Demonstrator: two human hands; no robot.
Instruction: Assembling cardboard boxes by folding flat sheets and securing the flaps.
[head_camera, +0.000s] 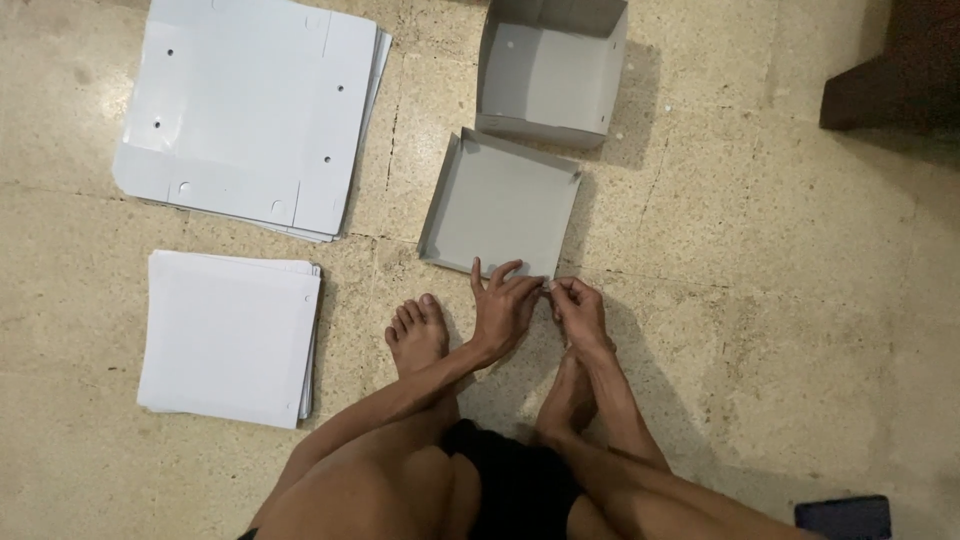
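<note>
A person sits on a speckled beige stone floor (760, 300), bare feet forward, and works at the near edge of a shallow grey cardboard tray with low folded-up walls (500, 200). The tray lies flat on the floor just beyond the toes, turned slightly askew, its near right corner meeting both hands. The left hand (503, 305) rests at that near wall with its fingers spread and partly lifted, the fingertips touching the cardboard rim rather than closing around it. The right hand (575, 305) is just beside it, the two hands almost touching, with thumb and forefinger pinched narrowly on the corner flap of the tray (what exactly lies between the fingertips is too small to make out). Behind the tray, touching or nearly touching its far edge, stands a deeper grey cardboard box with an open top (550, 70). To the left, well apart from the hands, lie two stacks: a pile of large flat white die-cut cardboard sheets with small punched holes (250, 110) at the far side, and a nearer pile of smaller square white cardboard sheets (230, 335) beside the left foot. A dark flat phone-like object (843, 517) lies on the floor at the lower right, and a dark wooden piece of furniture (900, 70) shows at the upper right corner.
</note>
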